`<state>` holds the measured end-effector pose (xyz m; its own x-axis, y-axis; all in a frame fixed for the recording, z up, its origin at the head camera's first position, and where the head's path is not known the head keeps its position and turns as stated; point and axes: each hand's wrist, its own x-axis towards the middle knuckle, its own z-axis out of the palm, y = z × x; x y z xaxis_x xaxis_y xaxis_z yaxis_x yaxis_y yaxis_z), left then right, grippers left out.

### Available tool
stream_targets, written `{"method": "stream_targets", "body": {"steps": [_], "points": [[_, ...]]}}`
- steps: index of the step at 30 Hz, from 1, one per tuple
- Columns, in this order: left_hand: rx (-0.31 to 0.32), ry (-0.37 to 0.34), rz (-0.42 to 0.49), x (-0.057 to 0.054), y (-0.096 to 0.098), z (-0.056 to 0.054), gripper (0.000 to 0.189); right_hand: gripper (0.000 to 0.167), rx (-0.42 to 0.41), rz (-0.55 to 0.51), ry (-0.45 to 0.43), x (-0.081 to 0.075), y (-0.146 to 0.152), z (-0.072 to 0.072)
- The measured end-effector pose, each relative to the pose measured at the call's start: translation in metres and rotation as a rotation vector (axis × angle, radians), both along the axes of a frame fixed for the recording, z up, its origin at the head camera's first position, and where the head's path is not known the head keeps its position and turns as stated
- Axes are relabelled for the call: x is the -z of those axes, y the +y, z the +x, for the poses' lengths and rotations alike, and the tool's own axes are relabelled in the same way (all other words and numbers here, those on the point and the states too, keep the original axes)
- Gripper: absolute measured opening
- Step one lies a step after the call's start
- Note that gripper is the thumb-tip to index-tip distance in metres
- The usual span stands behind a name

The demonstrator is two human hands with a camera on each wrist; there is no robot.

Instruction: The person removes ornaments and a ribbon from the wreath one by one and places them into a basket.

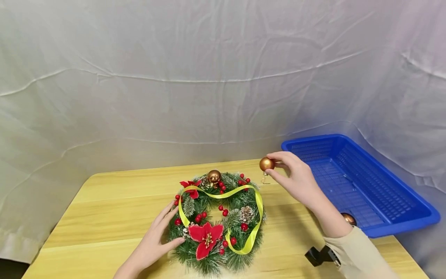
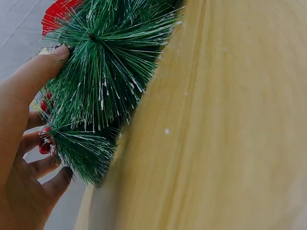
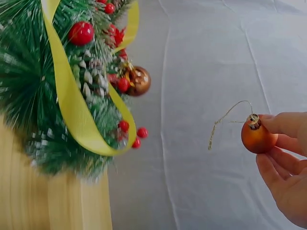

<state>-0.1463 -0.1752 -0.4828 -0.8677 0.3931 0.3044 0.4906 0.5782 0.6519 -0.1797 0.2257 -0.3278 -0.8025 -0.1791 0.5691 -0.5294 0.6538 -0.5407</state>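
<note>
A green wreath [image 1: 237,261] with red berries, pinecones and red poinsettia flowers [image 1: 206,239] lies on the wooden table. Over it loops a yellow ribbon [image 1: 258,205]. At its far side sits a shiny copper ball ornament [image 1: 214,176]. My left hand [image 1: 155,236] rests against the wreath's left edge, fingers spread; in the left wrist view the thumb touches the needles. Between thumb and fingers, my right hand [image 1: 296,176] pinches a matte copper Christmas ball [image 3: 259,139], held in the air right of the wreath. A gold cord [image 3: 216,125] dangles from its cap.
A blue plastic basket [image 1: 383,186] stands at the right of the table. Another copper ball [image 1: 348,219] is at its near-left corner, partly hidden by the right forearm. A black device [image 1: 322,256] is on the right wrist. Grey fabric [image 1: 209,108] hangs behind the table.
</note>
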Motion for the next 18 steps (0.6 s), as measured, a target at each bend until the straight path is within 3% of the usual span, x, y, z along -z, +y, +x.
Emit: {"method": "stream_targets", "body": {"steps": [18], "points": [[-0.013, -0.029, 0.003, -0.001, 0.001, 0.001, 0.085, 0.035, 0.136, 0.01, -0.115, 0.017, 0.068, 0.03]]}}
